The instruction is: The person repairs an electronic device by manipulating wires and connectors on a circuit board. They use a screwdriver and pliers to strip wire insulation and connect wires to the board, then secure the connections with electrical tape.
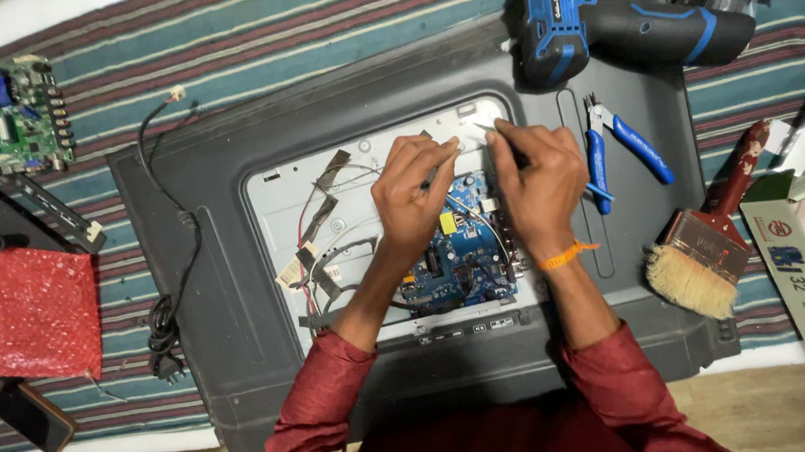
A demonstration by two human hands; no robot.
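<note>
Head view: right hand [537, 176] grips a thin tool [488, 129] pointing up-left, left hand [412, 193] pinching wire [452, 202].

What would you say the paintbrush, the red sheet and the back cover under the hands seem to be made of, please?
The paintbrush looks like a red painted handle, probably wood, with a metal band and pale bristles. The red sheet appears to be bubble wrap: shiny, dimpled plastic. The back cover looks like matte dark grey moulded plastic, with ribs and rounded edges.
</note>
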